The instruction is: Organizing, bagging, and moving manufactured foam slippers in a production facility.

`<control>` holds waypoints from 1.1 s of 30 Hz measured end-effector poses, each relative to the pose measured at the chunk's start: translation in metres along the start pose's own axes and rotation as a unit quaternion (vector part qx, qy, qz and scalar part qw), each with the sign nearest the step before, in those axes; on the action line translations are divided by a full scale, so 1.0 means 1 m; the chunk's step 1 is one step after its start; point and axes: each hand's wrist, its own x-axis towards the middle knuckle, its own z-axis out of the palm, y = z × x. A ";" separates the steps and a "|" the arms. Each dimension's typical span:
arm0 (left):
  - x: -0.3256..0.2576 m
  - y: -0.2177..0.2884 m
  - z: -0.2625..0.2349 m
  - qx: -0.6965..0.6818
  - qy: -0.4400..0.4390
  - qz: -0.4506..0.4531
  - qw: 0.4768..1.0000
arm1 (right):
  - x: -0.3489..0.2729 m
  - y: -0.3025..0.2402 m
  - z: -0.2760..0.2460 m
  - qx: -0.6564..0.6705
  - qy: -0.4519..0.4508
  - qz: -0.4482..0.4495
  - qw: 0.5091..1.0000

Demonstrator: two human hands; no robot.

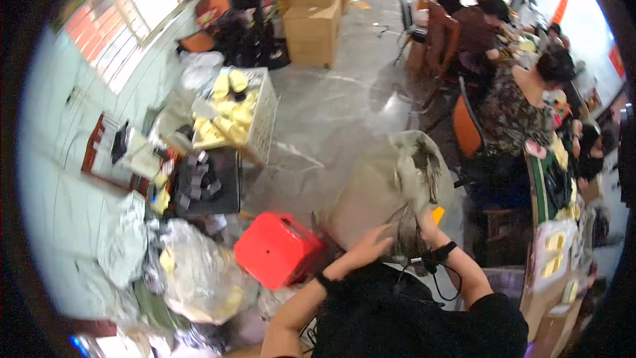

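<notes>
The left hand (pixel 371 246) spreads over the bulky olive-grey sack (pixel 364 195) — presumably steadying it; the right hand (pixel 428 227) is at its gathered folds — gripping or not, I can't tell.

A bulky khaki sack (pixel 361 192) stands crumpled on the grey floor (pixel 311 109).

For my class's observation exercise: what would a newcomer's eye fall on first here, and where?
The bright red stool jumps out first, just left of the large pale sack near the centre. Next come the left hand and right hand at the sack's near side. Farther back at left, a white crate heaped with yellow pieces draws attention.
</notes>
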 end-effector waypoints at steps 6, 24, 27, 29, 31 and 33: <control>-0.047 -0.081 -0.078 -0.172 -0.032 -0.249 0.952 | 0.063 -0.087 -0.001 0.273 0.111 -0.067 0.953; 0.044 -0.183 -0.171 -0.289 0.110 -0.412 0.857 | 0.133 -0.211 0.033 0.208 0.130 -0.026 0.969; 0.065 -0.209 -0.201 -0.286 0.116 -0.484 0.819 | 0.148 -0.220 0.049 0.171 0.152 -0.034 0.973; 0.081 -0.232 -0.221 -0.267 0.118 -0.493 0.820 | 0.160 -0.228 0.058 0.165 0.173 -0.056 0.969; 0.094 -0.256 -0.243 -0.189 0.114 -0.515 0.828 | 0.175 -0.237 0.067 0.163 0.176 -0.067 0.969; 0.109 -0.281 -0.272 -0.175 0.089 -0.493 0.848 | 0.196 -0.246 0.081 0.198 0.176 -0.103 0.959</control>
